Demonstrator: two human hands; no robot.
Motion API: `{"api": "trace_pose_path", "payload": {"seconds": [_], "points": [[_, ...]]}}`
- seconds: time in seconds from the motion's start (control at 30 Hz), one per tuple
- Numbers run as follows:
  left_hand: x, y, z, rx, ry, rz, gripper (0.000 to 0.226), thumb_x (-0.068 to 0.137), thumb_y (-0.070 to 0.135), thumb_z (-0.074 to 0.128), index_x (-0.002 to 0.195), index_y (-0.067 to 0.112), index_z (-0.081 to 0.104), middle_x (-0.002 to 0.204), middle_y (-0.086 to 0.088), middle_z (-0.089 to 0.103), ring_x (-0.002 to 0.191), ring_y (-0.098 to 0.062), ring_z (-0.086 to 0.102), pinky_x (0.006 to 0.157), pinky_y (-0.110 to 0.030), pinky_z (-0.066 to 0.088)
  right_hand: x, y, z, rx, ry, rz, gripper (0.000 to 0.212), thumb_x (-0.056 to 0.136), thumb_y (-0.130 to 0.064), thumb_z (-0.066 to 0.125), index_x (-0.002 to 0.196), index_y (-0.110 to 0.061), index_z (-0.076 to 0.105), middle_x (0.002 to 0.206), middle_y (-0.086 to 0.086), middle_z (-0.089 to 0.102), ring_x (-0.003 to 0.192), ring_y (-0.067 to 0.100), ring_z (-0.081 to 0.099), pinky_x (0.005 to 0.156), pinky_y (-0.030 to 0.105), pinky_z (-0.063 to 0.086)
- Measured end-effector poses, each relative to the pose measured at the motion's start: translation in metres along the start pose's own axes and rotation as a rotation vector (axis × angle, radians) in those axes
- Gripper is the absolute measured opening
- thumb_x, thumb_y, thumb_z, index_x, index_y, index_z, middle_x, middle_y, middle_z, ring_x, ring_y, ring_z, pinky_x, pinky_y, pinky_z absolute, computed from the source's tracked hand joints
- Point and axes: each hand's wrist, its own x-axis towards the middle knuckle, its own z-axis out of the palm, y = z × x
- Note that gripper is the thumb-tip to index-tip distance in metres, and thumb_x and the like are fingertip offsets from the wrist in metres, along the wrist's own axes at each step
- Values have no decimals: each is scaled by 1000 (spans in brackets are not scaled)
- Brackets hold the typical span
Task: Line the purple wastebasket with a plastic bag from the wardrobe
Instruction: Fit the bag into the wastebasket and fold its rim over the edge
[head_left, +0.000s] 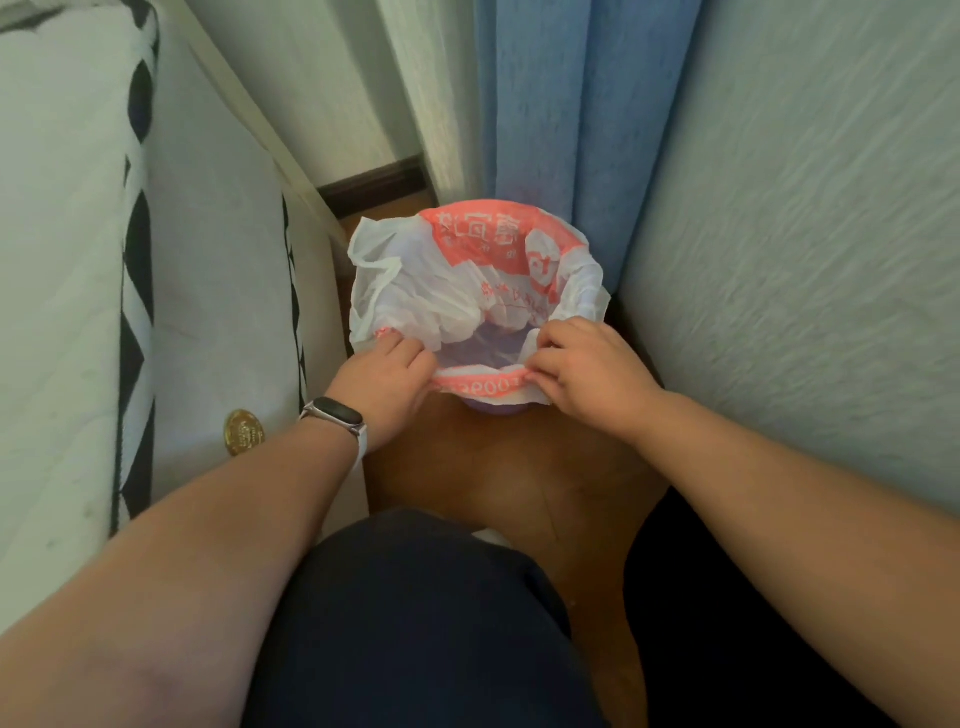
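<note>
A dark-clothed knee (415, 623) is seen at bottom centre, over a wood floor (519, 483). Just past it, at mid-frame, the near hem of the bag (467, 291) is pinched by the left hand (387, 382), a watch (332, 418) worn at its wrist, and by the right hand (592, 374), fingers curled round the folded pink edge. The bag is spread open over the bin (496, 410), shown only as a purple sliver under the hem. A mattress (62, 260) with a gold badge (243, 432) is seen at left. A blue curtain (561, 104) is hung at top centre behind the bin.
</note>
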Motion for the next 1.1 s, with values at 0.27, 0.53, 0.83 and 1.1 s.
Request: {"api": "trace_pose_path", "payload": {"seconds": [0.27, 0.53, 0.83, 1.1], "points": [[0, 0, 8, -1, -19, 68, 17, 68, 8, 84, 77, 5, 70, 78, -13, 60, 75, -36, 59, 57, -42, 53, -4, 0, 3, 35, -57, -72, 13, 91, -28, 67, 94, -17, 73, 99, 1, 58, 92, 21, 51, 83, 37, 41], [-2, 5, 3, 1, -45, -16, 47, 89, 55, 48, 94, 13, 70, 91, -7, 63, 88, -30, 59, 81, -42, 48, -5, -5, 13, -118, -154, -43, 19, 89, -29, 66, 106, -24, 74, 117, 2, 58, 114, 25, 48, 101, 42, 32], [42, 49, -6, -298, -62, 32, 51, 93, 57, 47, 126, 19, 56, 122, -4, 60, 108, -25, 56, 90, -38, 43, 0, 6, -4, 59, 37, 87, 40, 83, -36, 65, 120, -21, 60, 133, 3, 52, 128, 25, 43, 110, 44, 25], [51, 54, 2, -309, -157, -6, 32, 98, 41, 45, 119, 21, 58, 104, -4, 68, 89, -26, 64, 70, -38, 49, 5, 28, 5, 58, -39, 164, 54, 84, -54, 65, 128, -22, 60, 139, 2, 50, 134, 23, 37, 111, 46, 30]]}}
